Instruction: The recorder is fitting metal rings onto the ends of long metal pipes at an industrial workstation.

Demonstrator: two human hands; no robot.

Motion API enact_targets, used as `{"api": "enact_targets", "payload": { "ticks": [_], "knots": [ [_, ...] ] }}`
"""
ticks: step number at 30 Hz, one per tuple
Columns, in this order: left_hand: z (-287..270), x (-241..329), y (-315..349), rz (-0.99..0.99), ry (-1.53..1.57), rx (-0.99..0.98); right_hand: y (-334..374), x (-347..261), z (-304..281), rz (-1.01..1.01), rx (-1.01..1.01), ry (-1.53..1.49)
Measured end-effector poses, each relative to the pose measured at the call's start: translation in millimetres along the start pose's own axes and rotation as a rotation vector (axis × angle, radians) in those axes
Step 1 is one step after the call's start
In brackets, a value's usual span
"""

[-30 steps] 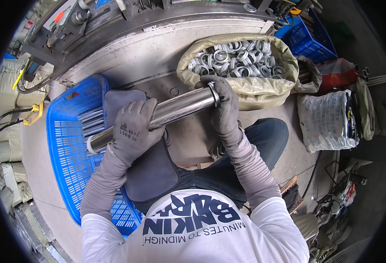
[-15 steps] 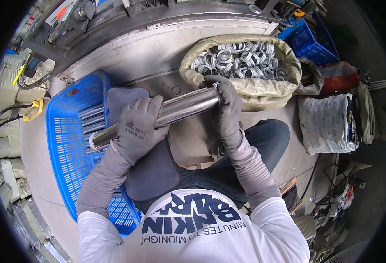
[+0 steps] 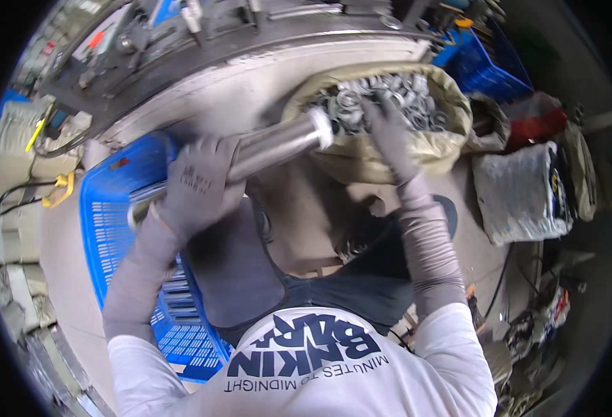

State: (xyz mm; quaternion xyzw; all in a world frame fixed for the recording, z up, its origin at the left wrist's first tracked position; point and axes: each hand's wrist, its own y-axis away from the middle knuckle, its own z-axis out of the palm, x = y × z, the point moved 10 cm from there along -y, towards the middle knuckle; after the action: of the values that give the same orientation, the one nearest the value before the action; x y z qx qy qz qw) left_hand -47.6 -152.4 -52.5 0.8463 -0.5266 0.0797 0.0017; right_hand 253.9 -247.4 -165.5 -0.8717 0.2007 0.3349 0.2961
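Note:
In my gloved left hand is a shiny metal tube, gripped around its middle and tilted up to the right. A pale ring sits at its right end. The tube's left end is blurred, over a blue plastic basket. My gloved right hand reaches over the rim of a beige woven sack, its blurred fingers stretched apart at the loose metal rings inside. No ring shows clearly between those fingers.
More metal tubes lie in the basket beside my left leg. A dark metal bench runs along the far side. Right of the sack stand a blue crate, a red bag and a white bag.
My right hand has left the tube's right end and moved right to the rings in the sack. A pale ring now shows at that end. The left hand, still holding the tube, has shifted slightly left.

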Motion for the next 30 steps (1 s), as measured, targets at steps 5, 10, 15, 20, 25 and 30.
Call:
{"api": "enact_targets", "payload": {
  "ticks": [5, 10, 15, 20, 25, 30],
  "knots": [
    [-75, -30, -115, 0.082, -0.336, 0.477, -7, 182, -39, 0.395, -0.266, 0.753],
    [-87, -122, -230, -0.186, -0.555, 0.469, -15, 141, -29, 0.313, -0.129, 0.623],
    [-88, -156, -289, -0.328, -0.629, 0.402, -19, 119, -59, 0.413, -0.009, 0.033],
    [-77, -210, -332, -0.437, -0.574, 0.351, -20, 95, -48, 0.577, 0.05, -0.997],
    [-39, -194, -359, -0.417, -0.481, -0.032, -30, 41, -82, -0.006, 0.079, -0.652],
    [-35, -200, -323, -0.134, -0.414, 0.244, -31, 29, -55, 0.281, -0.113, -1.453]
  ]
}}
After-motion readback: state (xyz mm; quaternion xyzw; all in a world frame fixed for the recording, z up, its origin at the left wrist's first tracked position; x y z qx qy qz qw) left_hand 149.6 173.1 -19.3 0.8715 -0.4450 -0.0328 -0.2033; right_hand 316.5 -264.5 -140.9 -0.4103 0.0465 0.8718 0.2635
